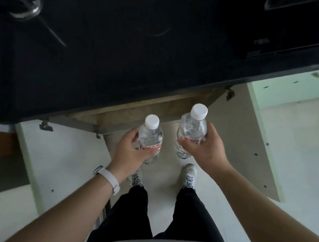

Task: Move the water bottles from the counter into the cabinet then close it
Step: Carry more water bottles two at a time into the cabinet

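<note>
Much of the cabinet stays out of sight: the black table overhangs it, so only a strip of its raw, brownish wooden interior shows just beyond the two hands, and what sits deeper inside cannot be made out. Both doors stand swung wide, the left door outward of the left hand and the right door outward of the right hand, each a flat pale panel with a mint-green edge, small screw holes and a dull metal hinge near the top. The left hand has its grip clamped around the left bottle, fingers wrapped over the label so the red print is mostly covered; the bottle's base pokes out below the palm. The right hand is likewise closed tight on the right bottle, its thumb side hiding part of the label. Both bottles are clear, ribbed plastic with smooth white screw caps, held upright in the air in front of the open cabinet, apart from each other. A white ridged watch strap circles the left wrist. Up on the table's far left, a shiny metal piece is blurred and cut off by the edge.
</note>
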`<state>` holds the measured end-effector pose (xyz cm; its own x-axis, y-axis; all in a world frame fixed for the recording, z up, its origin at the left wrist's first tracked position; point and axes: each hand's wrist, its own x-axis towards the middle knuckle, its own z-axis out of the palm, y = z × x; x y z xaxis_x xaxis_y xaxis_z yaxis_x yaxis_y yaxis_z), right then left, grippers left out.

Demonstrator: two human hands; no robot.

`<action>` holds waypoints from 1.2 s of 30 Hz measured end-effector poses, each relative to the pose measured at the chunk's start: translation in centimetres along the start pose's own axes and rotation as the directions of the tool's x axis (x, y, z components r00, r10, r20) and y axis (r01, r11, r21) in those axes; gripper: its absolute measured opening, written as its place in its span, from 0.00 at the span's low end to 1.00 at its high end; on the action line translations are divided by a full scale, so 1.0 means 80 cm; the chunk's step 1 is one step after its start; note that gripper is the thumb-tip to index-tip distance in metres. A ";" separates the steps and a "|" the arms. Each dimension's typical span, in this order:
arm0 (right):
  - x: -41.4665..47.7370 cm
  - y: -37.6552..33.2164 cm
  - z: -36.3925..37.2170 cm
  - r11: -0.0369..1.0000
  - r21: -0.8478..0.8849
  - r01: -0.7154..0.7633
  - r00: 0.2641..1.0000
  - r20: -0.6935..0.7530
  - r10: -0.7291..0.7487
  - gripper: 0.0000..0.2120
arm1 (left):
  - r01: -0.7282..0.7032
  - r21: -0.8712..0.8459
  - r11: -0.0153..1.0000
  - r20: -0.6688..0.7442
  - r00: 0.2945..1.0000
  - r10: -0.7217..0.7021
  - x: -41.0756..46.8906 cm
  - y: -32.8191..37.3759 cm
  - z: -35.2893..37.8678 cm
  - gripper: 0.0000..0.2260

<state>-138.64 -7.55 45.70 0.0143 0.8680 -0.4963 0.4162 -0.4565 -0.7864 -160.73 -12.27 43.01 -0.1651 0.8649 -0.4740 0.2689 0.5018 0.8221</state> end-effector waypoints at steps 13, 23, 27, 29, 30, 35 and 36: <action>0.129 0.132 0.067 0.994 0.078 0.071 0.995 -0.076 -0.065 0.23 | -0.002 -0.006 1.000 -0.045 0.999 0.001 0.139 -0.144 0.079 0.22; 0.275 0.246 0.127 0.933 0.180 0.312 0.945 -0.155 -0.286 0.25 | -0.131 -0.059 0.990 -0.082 0.989 0.126 0.277 -0.251 0.142 0.22; 0.319 0.266 0.137 0.905 0.190 0.381 0.918 -0.193 -0.346 0.28 | -0.180 -0.100 0.979 -0.095 0.981 0.171 0.317 -0.259 0.151 0.26; 0.337 0.273 0.139 0.893 0.188 0.409 0.906 -0.205 -0.371 0.29 | -0.204 -0.107 0.973 -0.112 0.975 0.192 0.330 -0.256 0.154 0.27; 0.345 0.274 0.139 0.887 0.190 0.421 0.900 -0.208 -0.382 0.30 | -0.217 -0.117 0.969 -0.115 0.972 0.204 0.334 -0.254 0.155 0.27; 0.366 0.266 0.125 0.839 0.201 0.505 0.857 -0.231 -0.460 0.31 | -0.288 -0.176 0.941 -0.094 0.957 0.275 0.351 -0.229 0.154 0.30; 0.367 0.261 0.121 0.828 0.207 0.521 0.848 -0.238 -0.474 0.31 | -0.311 -0.191 0.931 -0.099 0.950 0.296 0.354 -0.221 0.153 0.30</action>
<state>-138.32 6.54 11.17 0.0313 0.9987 0.0390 0.1639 0.0334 -0.9859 -158.57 3.48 11.18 -0.1709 0.9696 -0.1753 0.1204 0.1972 0.9729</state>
